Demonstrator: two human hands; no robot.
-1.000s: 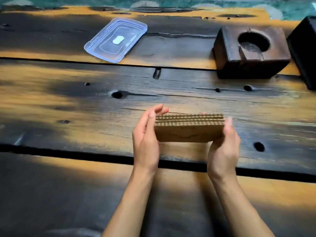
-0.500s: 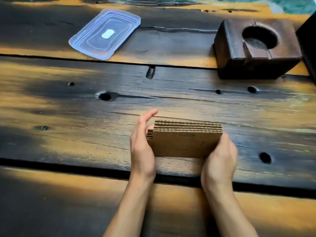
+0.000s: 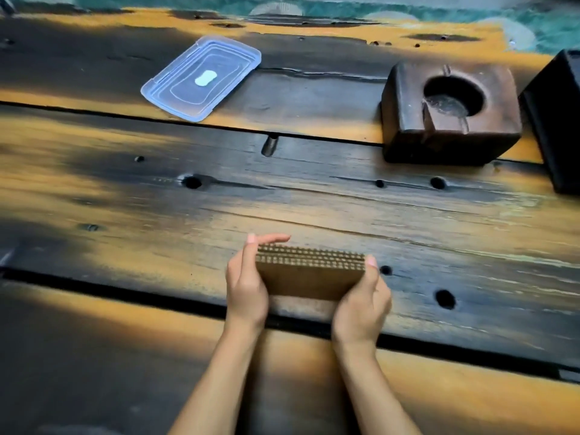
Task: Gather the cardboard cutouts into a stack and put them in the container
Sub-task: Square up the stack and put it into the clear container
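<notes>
Stack (image 3: 309,279) (cardboard cutouts) clamped endwise: left hand (image 3: 246,288) pressing straight-fingered, right hand (image 3: 361,306) grip curled round end.

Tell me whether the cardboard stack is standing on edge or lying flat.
On edge: the cardboard stack shows its corrugated edges upward, held between left hand and right hand.

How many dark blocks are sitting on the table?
2. The block with a round hollow stands far right on the table; the other block is right of it, cut off by the picture's edge. More may be out of view.
</notes>
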